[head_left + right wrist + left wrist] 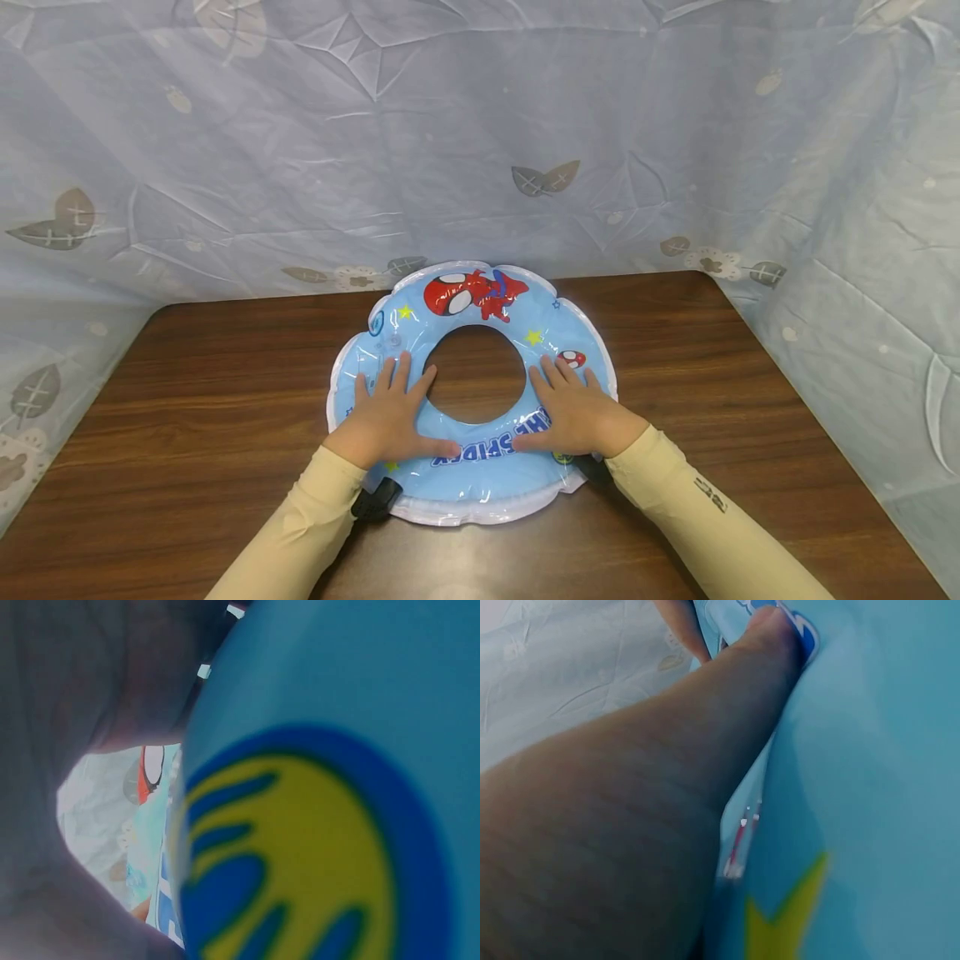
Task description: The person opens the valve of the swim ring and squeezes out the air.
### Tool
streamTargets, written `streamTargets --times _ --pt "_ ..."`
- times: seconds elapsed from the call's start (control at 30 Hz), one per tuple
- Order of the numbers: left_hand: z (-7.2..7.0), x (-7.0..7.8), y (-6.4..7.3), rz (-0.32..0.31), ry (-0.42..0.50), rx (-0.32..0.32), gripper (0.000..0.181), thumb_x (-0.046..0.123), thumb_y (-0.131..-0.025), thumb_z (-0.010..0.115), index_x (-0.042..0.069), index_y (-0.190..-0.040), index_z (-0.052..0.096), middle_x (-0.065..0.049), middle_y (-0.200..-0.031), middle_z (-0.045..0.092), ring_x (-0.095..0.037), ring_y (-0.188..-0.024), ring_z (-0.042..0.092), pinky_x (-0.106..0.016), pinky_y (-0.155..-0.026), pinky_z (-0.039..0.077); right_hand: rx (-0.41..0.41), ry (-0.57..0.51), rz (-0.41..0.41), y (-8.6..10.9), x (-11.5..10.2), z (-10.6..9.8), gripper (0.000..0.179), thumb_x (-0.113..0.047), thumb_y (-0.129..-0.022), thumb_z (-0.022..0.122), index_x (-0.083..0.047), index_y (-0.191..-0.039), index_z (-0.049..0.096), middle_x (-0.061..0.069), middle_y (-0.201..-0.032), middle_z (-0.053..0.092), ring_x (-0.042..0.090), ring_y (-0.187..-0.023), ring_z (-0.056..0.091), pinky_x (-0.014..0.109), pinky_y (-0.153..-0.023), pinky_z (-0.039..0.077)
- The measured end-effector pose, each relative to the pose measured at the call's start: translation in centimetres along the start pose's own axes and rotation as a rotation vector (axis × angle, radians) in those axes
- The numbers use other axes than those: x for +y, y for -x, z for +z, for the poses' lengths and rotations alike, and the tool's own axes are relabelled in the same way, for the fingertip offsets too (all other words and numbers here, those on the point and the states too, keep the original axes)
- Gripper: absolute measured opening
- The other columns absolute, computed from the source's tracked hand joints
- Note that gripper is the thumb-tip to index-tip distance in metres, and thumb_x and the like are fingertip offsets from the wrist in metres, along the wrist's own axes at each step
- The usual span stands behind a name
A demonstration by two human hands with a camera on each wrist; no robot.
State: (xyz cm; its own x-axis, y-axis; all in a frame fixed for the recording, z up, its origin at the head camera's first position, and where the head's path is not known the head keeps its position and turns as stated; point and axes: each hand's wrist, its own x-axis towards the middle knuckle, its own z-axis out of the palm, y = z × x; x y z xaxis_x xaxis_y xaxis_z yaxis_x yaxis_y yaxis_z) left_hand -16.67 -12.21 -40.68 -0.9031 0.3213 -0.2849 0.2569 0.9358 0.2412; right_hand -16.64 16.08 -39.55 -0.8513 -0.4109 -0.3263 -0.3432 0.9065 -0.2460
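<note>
A light-blue inflatable swim ring (480,487) with a white scalloped edge lies on the brown table, puffed up with air. Red cartoon figures, yellow stars and blue lettering are printed on it. My left hand (386,425) rests on its left side, fingers spread and thumb toward the lettering. On the right side lies my right hand (573,408), its fingers also spread and its thumb by the letters. The left wrist view has the left thumb (769,645) against the blue vinyl. A yellow-and-blue print (300,847) fills much of the right wrist view, beside the shadowed right hand (90,690).
The wooden table (225,400) extends to both sides of the ring. Behind it and along the sides hangs a pale grey-blue cloth (450,125) with leaf prints. Black straps (377,500) show at the wrists below the cream sleeves (300,517).
</note>
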Motion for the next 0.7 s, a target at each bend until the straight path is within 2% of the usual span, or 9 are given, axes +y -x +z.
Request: streamTargets --times 0.4,0.7 --pt "0.2 0.1 0.0 -0.008 0.000 -0.009 0.125 0.082 -0.071 0.072 0.013 -0.165 0.027 -0.027 -0.170 0.013 -0.053 -0.154 0.010 -0.081 -0.114 0.007 -0.021 -0.001 -0.002 0.0 0.1 0.0 0.108 -0.070 -0.084 0.068 -0.002 -0.161 0.032 0.024 -0.168 0.024 0.048 -0.155 0.017 0.074 -0.118 0.015" --pt "-0.1 1.0 0.5 -0.030 -0.015 0.068 0.125 0.076 -0.070 0.078 0.012 -0.164 0.027 -0.028 -0.168 0.018 -0.054 -0.153 0.016 -0.081 -0.114 0.007 -0.001 -0.004 0.000 0.2 0.1 0.0 0.110 -0.069 -0.084 0.069 -0.002 -0.162 0.029 0.023 -0.169 0.021 0.048 -0.156 0.014 0.074 -0.118 0.014"
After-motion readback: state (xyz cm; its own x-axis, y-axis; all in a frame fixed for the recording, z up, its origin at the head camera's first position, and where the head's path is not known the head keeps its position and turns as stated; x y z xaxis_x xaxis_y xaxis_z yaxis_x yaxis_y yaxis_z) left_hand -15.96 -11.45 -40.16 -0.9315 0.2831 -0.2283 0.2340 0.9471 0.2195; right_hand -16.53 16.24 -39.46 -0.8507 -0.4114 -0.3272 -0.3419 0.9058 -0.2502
